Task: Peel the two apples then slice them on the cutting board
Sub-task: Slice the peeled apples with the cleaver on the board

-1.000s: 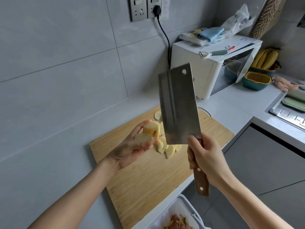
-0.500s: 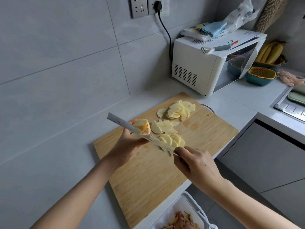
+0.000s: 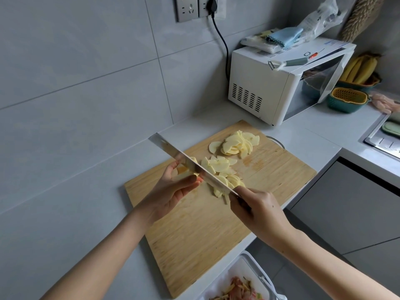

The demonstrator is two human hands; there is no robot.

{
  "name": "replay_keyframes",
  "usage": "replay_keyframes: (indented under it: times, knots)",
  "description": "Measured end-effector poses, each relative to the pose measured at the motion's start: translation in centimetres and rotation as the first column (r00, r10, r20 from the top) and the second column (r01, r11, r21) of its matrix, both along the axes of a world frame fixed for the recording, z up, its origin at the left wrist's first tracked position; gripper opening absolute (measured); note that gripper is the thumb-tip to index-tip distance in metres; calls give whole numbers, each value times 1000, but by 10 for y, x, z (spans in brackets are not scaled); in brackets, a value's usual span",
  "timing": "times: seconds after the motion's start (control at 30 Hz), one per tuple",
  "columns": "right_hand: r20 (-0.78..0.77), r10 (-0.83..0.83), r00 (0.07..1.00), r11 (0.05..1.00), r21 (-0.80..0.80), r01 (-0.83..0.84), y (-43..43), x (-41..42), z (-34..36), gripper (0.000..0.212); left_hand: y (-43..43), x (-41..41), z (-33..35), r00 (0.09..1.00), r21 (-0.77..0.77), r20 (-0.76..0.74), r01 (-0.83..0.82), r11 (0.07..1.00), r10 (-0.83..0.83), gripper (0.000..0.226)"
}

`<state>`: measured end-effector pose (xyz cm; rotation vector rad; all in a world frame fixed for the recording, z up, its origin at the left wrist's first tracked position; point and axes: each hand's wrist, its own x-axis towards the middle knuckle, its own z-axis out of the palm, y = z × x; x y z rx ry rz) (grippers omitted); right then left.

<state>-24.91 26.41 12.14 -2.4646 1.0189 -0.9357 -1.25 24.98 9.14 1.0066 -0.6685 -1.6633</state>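
Note:
A bamboo cutting board [image 3: 205, 234] lies on the grey counter. My left hand [image 3: 173, 189] holds a peeled apple piece [image 3: 184, 171] above the board's left part. My right hand [image 3: 253, 208] grips the handle of a cleaver [image 3: 194, 167], whose blade lies edge-on against the apple piece, partly hiding it. Two heaps of pale apple slices lie on the board: a near heap [image 3: 220, 172] just right of the blade and a far heap [image 3: 236, 144] toward the back corner.
A white microwave [image 3: 270, 87] stands behind the board, with a peeler [image 3: 287, 62] and cloths on top. Baskets and bananas [image 3: 359, 68] sit to its right, a sink [image 3: 385, 137] at far right. A bin holding peels [image 3: 240, 289] is below the counter edge.
The cleaver was upright, blade raised, a second ago; it has swung down flat against the apple piece in my left hand. The slices on the board are now in full sight.

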Motion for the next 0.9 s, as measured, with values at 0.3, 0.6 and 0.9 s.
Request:
replay_keyframes:
  times: [0.3,0.6,0.9]
  knots:
    - [-104,-44,994,987,-161,27,5,-3,-2,30,0,-2,1,997,-12,-79,0,1000,-1,115]
    - [-148,-71,986,965,-261,30,6,-4,-5,29,5,-8,9,1000,-87,11,18,996,-18,94]
    - [-203,-119,972,959,-279,59,7,1,-3,21,10,-23,19,973,-143,229,-7,990,40,53]
